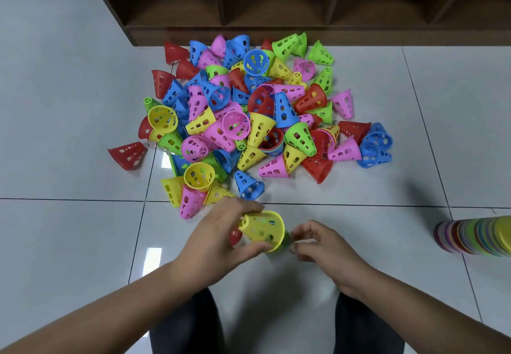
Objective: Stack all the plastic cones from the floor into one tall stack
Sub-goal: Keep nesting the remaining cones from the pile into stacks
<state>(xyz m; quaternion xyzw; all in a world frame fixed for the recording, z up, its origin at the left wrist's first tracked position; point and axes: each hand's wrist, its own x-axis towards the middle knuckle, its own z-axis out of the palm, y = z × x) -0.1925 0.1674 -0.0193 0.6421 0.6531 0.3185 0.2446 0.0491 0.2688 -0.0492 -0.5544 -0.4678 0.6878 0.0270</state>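
Left hand grips a yellow cone over the floor. Right hand has its fingers curled at the rim, can't tell if pinching. Loose cone pile beyond, long stack lying far right.

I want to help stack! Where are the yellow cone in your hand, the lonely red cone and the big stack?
yellow cone (262, 230): head view, its holed side.
lonely red cone (128, 154): head view, its side.
big stack (475, 239): head view, its layered rims.
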